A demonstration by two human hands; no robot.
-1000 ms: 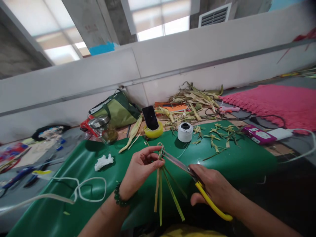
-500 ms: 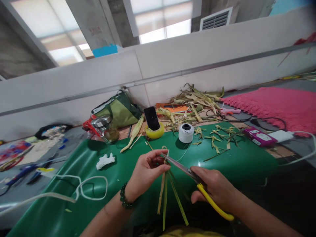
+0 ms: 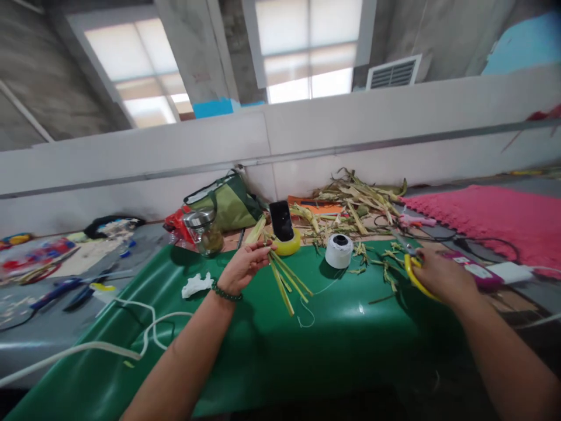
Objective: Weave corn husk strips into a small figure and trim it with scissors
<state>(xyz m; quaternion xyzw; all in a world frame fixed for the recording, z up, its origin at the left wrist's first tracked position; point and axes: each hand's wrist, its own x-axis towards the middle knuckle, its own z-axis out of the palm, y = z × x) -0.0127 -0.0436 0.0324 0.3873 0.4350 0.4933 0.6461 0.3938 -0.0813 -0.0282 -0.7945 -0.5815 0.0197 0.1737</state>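
My left hand [image 3: 244, 269] pinches the top of a small bundle of green-yellow husk strips [image 3: 287, 278], whose ends fan out toward the right. Over on the right, my right hand [image 3: 445, 278] grips yellow-handled scissors [image 3: 416, 276] by the handles, with the blades pointing away to the upper left above scattered husk scraps [image 3: 388, 269]. Between the hands stands a spool of white thread [image 3: 339, 251]. Its loose thread [image 3: 309, 316] trails over the green mat [image 3: 333, 345] below the strips.
A phone [image 3: 281, 221] leans in a yellow tape roll [image 3: 287, 241]. Behind lies a heap of dry husks [image 3: 359, 196]. A glass jar [image 3: 205, 237], a green bag [image 3: 234, 207] and crumpled tissue [image 3: 197, 285] are on the left. A purple box [image 3: 475, 272] and pink cloth [image 3: 486, 225] lie right.
The scissors have left the strips and moved right with my right hand. My left hand has carried the bundle forward and left, toward the phone. The view has tilted up.
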